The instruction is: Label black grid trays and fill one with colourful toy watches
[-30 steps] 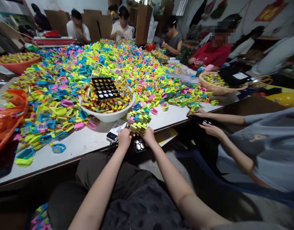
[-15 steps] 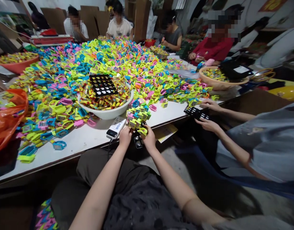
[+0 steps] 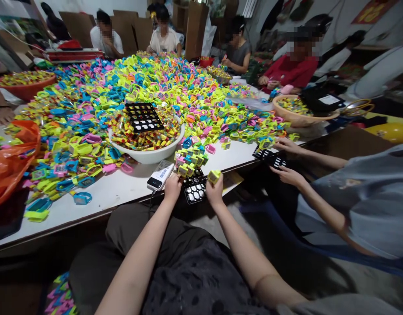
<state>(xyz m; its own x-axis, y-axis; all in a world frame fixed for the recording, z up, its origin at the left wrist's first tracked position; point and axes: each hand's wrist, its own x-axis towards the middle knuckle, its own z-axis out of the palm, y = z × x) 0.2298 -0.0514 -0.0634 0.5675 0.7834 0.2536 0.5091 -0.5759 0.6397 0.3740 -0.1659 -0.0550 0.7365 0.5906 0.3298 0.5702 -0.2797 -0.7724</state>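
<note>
My left hand [image 3: 173, 188] is closed on the left edge of a black tray [image 3: 194, 193] with rows of pale openings, tilted over my lap at the table's edge. Several yellow-green, pink and blue toy watches [image 3: 190, 158] are bunched at the tray's far end. Pinched in my right hand [image 3: 215, 192], just right of the tray, is a single yellow-green toy watch [image 3: 214, 176]. A white power bank [image 3: 159, 176] with a cable lies on the table by my left hand.
A white bowl [image 3: 144, 156] of small wrapped pieces carries another black tray [image 3: 144, 117]. Behind it spreads a large heap of toy watches [image 3: 148, 78]. At left is an orange bag [image 3: 14, 162]. To my right a co-worker's hands [image 3: 288, 173] hold a black tray [image 3: 270, 157].
My right hand has moved right, away from the tray, with a yellow-green toy watch in it. More of the tray's pale openings now show.
</note>
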